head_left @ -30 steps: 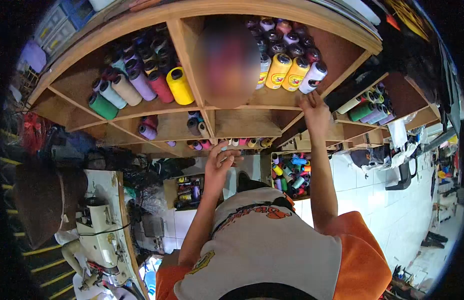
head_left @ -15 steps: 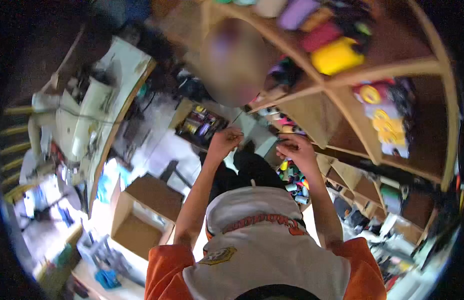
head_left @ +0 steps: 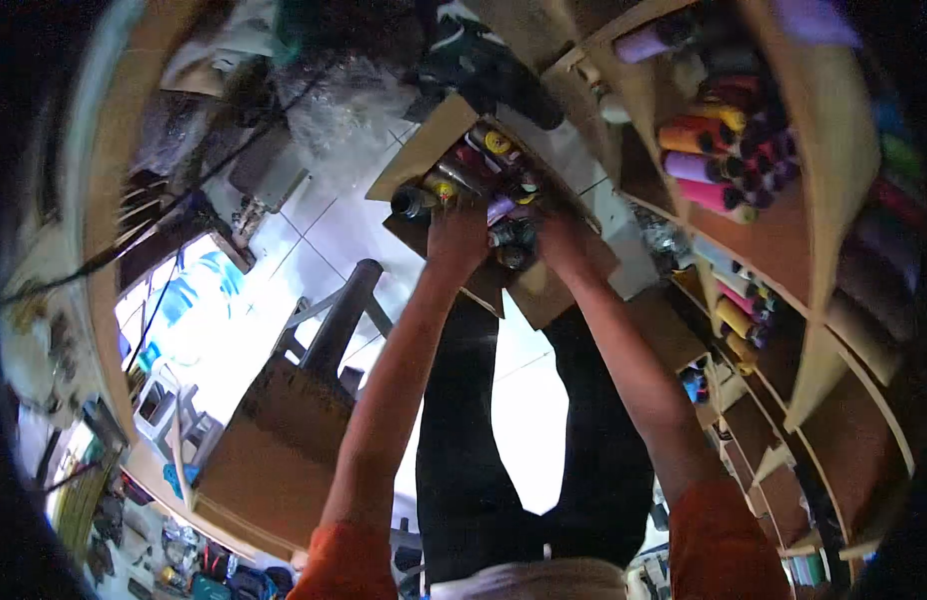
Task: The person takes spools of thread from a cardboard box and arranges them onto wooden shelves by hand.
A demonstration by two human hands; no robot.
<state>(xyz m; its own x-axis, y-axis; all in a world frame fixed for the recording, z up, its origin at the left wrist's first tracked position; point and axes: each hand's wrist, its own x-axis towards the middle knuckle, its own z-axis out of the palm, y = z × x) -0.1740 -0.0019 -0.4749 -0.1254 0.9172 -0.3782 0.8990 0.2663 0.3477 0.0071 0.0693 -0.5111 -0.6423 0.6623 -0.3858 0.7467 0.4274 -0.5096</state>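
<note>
An open cardboard box stands on the floor in front of my legs. It is filled with thread spools, mostly dark, some with yellow labels. My left hand reaches over the near left part of the box, its fingertips down among the spools. A dark cone sits just left of it. At the right side of the box is my right hand, smeared by motion and close to dark spools. The fingers of both hands are too dark or blurred to show whether they grip anything.
Wooden shelves on the right hold coloured thread cones. A brown cardboard box stands left of my legs, beside a dark post and a plastic stool. Plastic bags lie beyond on the tiled floor.
My view has tilted down and turned. Both hands, earlier raised in front of my body near the shelves, are now lowered to the box of spools. I am bent forward over it.
</note>
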